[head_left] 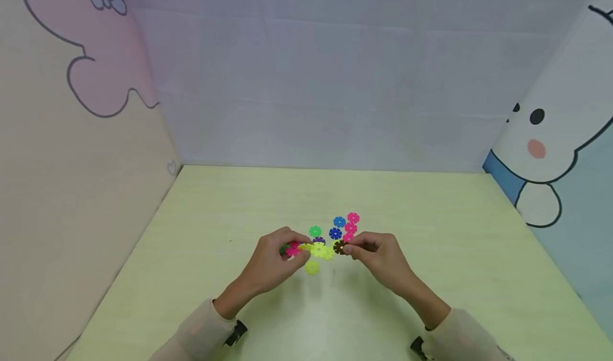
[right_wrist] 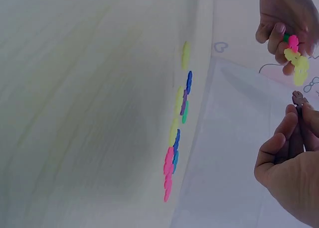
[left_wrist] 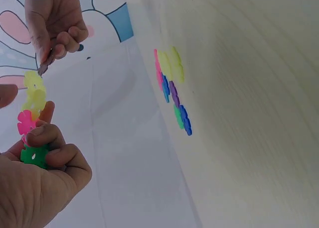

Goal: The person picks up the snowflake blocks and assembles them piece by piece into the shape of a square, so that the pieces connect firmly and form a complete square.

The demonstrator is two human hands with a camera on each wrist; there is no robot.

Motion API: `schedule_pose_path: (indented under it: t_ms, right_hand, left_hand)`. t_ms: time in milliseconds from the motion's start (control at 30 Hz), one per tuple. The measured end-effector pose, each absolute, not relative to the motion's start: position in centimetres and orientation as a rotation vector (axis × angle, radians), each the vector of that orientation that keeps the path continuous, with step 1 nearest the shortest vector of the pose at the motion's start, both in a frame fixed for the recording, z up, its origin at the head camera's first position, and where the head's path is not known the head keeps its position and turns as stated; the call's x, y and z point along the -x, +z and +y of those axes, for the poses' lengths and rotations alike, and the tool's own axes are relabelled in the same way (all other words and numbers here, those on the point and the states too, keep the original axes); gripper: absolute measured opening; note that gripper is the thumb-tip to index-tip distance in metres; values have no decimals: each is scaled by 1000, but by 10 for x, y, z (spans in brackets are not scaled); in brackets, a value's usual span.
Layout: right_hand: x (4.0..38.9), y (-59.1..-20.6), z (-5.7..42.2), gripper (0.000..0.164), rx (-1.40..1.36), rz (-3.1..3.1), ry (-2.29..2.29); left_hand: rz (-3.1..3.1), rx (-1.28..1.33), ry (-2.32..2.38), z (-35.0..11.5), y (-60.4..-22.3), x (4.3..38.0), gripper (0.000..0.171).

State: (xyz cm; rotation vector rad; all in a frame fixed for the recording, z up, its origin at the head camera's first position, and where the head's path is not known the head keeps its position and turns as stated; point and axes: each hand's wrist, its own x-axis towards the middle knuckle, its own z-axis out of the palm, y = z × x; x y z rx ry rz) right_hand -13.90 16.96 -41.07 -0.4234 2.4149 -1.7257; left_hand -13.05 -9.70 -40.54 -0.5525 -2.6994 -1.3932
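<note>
My left hand (head_left: 270,262) holds a short chain of linked plastic snowflake discs above the table. In the left wrist view the chain runs from a green disc (left_wrist: 34,157) among the curled fingers, through a pink disc (left_wrist: 26,122), to yellow discs (left_wrist: 35,101) at the free end. My right hand (head_left: 383,257) pinches one dark brown snowflake disc (head_left: 340,247) between thumb and fingers. In the right wrist view a small gap separates the brown disc (right_wrist: 298,97) from the end yellow disc (right_wrist: 301,71). Fingers partly hide the green disc.
Loose discs lie on the pale table (head_left: 230,206) beyond and below the hands: pink discs (head_left: 351,228), blue discs (head_left: 339,221), a green disc (head_left: 315,231), a purple disc (head_left: 319,240) and a yellow disc (head_left: 312,268). A pale curtain (head_left: 335,95) hangs behind the table.
</note>
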Motion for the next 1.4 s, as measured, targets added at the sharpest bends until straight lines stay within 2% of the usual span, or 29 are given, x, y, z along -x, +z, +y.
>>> schedule_pose_path:
  t_ms: [167, 300, 1400]
  right_hand:
    - [133, -405, 164, 12, 477, 2417, -1763]
    - [130, -406, 162, 10, 531, 2472, -1760]
    - [129, -408, 155, 6, 819, 2759, -1613]
  left_hand:
    - [-2710, 563, -1418, -93, -403, 131, 34]
    - [-2716, 518, -1414, -92, -403, 132, 38]
    - [-2717, 578, -1485, -92, -400, 130, 32]
